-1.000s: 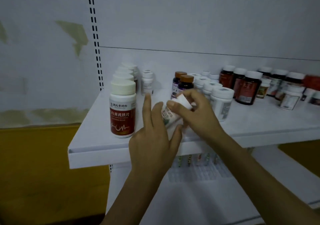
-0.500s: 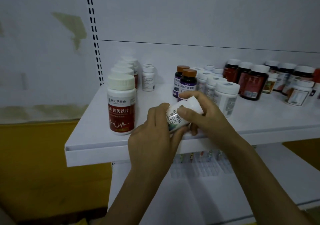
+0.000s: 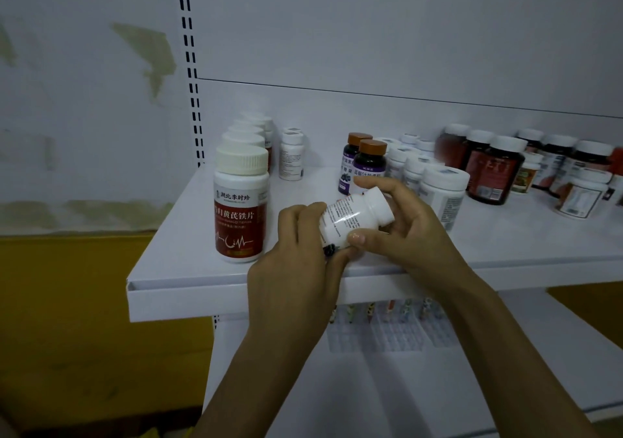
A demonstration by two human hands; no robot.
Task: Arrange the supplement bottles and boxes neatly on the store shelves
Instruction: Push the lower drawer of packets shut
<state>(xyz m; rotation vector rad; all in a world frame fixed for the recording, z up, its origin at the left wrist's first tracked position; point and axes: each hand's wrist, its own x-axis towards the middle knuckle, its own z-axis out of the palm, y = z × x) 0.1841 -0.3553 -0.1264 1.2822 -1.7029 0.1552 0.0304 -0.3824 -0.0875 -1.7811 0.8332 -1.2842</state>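
At the shelf's (image 3: 168,279) left end, your red-labelled bottles (image 3: 241,208) run in single file from the front edge back to the rear panel. The front one stands upright with its label facing out, probably so a shopper reads one face while the rest queue behind it. A small white bottle (image 3: 291,157) stands alone near the back edge, just right of that file; it looks unsorted.

Your left hand (image 3: 296,269) has its fingers curled round the base of the white bottle (image 3: 354,222). Your right hand (image 3: 414,232) pinches it higher up, thumb on the label and fingers behind the cap end. Both hands grip it, which suits turning it to find the front face before you set it down.

You hold the bottle over the shelf's front edge, between the red file and the groups to the right. I cannot tell whether it touches the surface. It is tilted, with the cap up and to the right. The body and cap are white and the wrap is glossy with glare. Fine print faces you, and a dark fruit picture shows at the lower end by your left fingers.

Further right stand two brown-capped purple-labelled bottles (image 3: 369,164), then a file of white-capped bottles (image 3: 441,195). Toward the right end, dark amber bottles (image 3: 495,174) cluster loosely and still seem to need lining up.
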